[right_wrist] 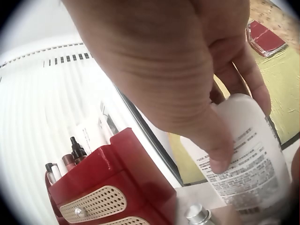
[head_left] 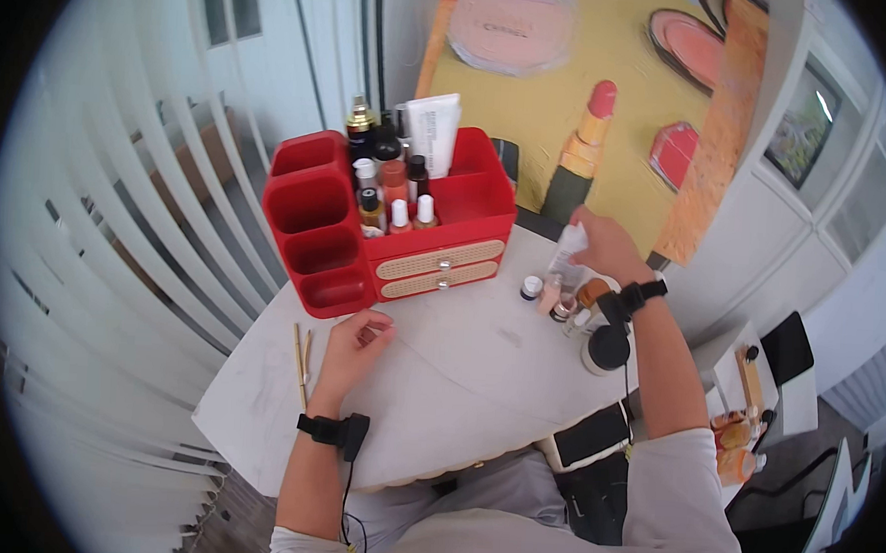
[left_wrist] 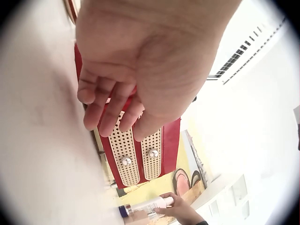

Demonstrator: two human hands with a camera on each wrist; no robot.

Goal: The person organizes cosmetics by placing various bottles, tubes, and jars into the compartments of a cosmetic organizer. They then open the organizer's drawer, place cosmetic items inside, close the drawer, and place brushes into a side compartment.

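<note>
My right hand (head_left: 613,250) grips a white bottle with fine printed text (right_wrist: 248,164) at the back right of the table. The thumb lies across its label, and the fingers curl behind it. Several small cosmetic bottles (head_left: 550,298) stand just in front of that hand. My left hand (head_left: 351,350) is at the table's left side, its fingers loosely bent and holding nothing. Close ahead of it stands a red cosmetics organizer (head_left: 487,201) with two woven-front drawers (left_wrist: 123,145). Tubes and bottles fill its middle section, while the left compartments hold nothing visible.
Two thin gold-coloured sticks (head_left: 301,361) lie left of the left hand. A jar with a black lid (head_left: 608,348) stands near the right table edge. Behind the table leans a yellow board (head_left: 532,111) with makeup pictures. Vertical blinds (head_left: 113,259) hang along the left.
</note>
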